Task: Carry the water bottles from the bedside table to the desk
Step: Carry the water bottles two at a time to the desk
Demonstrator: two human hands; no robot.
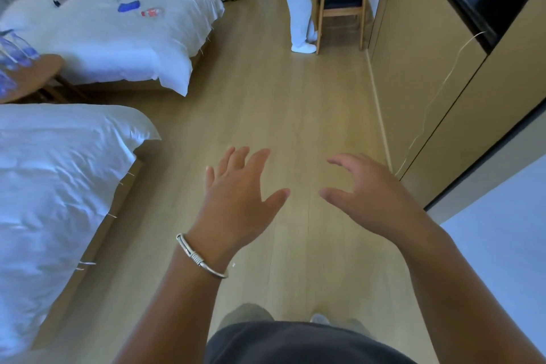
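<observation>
Blurred water bottles [14, 50] stand on the bedside table [44, 68] far left, well apart from the empty, spread left hand [239, 186] and right hand [372, 192].

Clear water bottles [16, 49] with blue labels are standing blurred on the round wooden bedside table [44, 69], sitting well away from the left hand [236, 192], far off to its left.
</observation>
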